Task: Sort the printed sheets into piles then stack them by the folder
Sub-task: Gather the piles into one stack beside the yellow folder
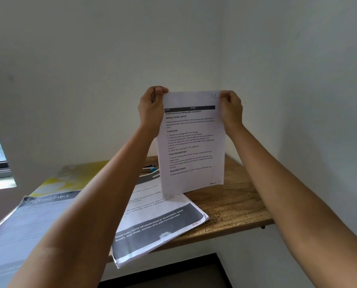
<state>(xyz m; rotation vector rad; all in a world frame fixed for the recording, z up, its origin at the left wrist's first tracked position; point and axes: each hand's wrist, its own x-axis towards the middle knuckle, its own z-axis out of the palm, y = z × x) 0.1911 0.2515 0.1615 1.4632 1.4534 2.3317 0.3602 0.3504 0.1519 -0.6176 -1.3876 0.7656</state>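
Here, left hand point(151, 107) and right hand point(232, 109) pinch the top corners of a sheet point(192, 142) headed "INITIAL SCENE SETUP", apparently marked "S1", above a wooden table point(235, 204) between white walls point(90, 59).

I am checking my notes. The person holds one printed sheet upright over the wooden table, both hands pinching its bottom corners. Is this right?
Not quite. The head view shows the left hand and the right hand pinching the printed sheet at its top corners, not the bottom ones. It is upright over the wooden table.
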